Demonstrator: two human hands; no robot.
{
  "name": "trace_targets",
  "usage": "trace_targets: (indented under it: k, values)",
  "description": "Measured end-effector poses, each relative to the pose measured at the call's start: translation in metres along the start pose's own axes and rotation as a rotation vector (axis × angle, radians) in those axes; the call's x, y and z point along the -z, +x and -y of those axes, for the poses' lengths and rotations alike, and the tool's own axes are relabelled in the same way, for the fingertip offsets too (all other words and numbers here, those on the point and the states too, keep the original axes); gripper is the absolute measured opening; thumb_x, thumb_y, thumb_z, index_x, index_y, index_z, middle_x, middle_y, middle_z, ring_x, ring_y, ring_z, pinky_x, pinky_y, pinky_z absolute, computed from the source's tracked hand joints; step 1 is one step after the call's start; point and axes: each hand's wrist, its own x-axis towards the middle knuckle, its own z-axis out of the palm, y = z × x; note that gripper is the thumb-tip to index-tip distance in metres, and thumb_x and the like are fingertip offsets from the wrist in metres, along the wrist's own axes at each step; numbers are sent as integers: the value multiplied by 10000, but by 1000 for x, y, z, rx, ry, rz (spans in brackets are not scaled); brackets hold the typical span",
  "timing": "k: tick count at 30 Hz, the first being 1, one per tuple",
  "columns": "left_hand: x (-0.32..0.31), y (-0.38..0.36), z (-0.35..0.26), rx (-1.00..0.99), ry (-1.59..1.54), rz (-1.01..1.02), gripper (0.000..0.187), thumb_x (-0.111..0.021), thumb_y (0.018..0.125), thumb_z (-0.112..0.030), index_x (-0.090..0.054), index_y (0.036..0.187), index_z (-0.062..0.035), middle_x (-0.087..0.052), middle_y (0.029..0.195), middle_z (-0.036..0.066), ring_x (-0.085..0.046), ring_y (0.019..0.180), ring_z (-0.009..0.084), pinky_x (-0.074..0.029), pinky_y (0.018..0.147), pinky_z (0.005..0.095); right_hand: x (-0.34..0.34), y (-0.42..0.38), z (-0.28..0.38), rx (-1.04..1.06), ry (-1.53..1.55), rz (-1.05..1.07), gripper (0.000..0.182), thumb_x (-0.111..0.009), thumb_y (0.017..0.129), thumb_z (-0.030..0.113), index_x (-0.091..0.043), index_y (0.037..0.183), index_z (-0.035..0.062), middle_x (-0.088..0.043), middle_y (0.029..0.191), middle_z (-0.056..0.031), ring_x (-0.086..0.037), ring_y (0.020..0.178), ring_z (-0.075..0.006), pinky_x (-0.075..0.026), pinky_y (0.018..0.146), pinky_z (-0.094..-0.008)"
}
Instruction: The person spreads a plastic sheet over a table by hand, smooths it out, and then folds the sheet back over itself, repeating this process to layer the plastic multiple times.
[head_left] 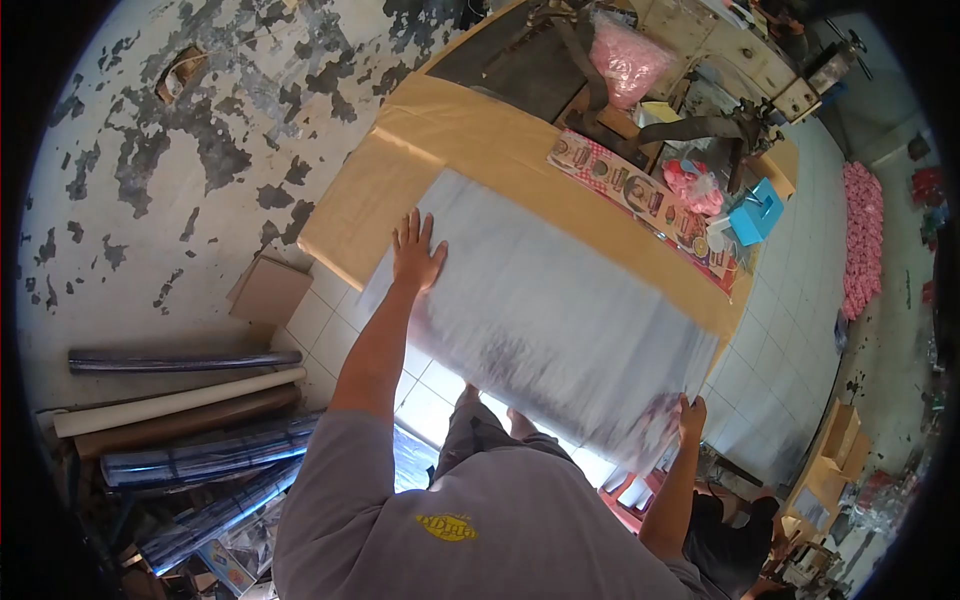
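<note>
A wide translucent plastic sheet (pixel 560 300) lies over the brown-covered table (pixel 420 115), its near part hanging past the table's edge toward my body. My left hand (pixel 415 255) rests flat on the sheet near its left end, fingers spread. At the opposite end my right hand (pixel 690 415) has its fingers closed round the sheet's near right corner. Through the hanging part, the floor behind shows faintly.
A printed strip (pixel 640 200), a pink bag (pixel 628 60) and a blue box (pixel 757 212) lie at the table's far side beside metal machinery. Long rolls (pixel 190 400) are stacked on the left floor. A person in dark clothing (pixel 730 540) is at lower right.
</note>
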Motion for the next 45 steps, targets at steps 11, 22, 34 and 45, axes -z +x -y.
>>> trace_targets:
  k: [11,22,34,45]
  values:
    - [14,9,12,-26,-102,66,799,-495,965,-602,-264,1600,-176,-119,1684,139,-97,1552,337,-95,1247,530,8,-2,31,-271,113,189,334,-722,923,288,-514,868,32,-438,790,-37,-423,717,-169,-412,634,-339]
    - [73,-154,79,-143,-197,163,1169,-756,717,-692,-247,1590,-103,-109,1670,184,-102,1543,375,-127,1261,505,46,5,52,-328,680,327,643,-749,884,320,-512,1380,-12,-567,1358,-122,-559,1236,-255,-488,1002,-457]
    - [29,-196,1,-287,-403,22,1055,-933,608,-302,-378,1481,-96,-225,1631,193,-251,1487,423,-273,1223,494,270,-70,218,-16,1082,165,570,-592,973,337,-483,1380,-47,-548,1370,-145,-547,1235,-287,-457,1038,-399]
    - [2,-295,-208,-476,-807,146,982,-843,706,-276,-339,1504,-6,-348,1553,219,-308,1453,404,-263,1218,481,393,-95,364,703,1092,52,561,-491,1032,340,-447,1432,-51,-515,1439,-172,-485,1342,-298,-375,1143,-410]
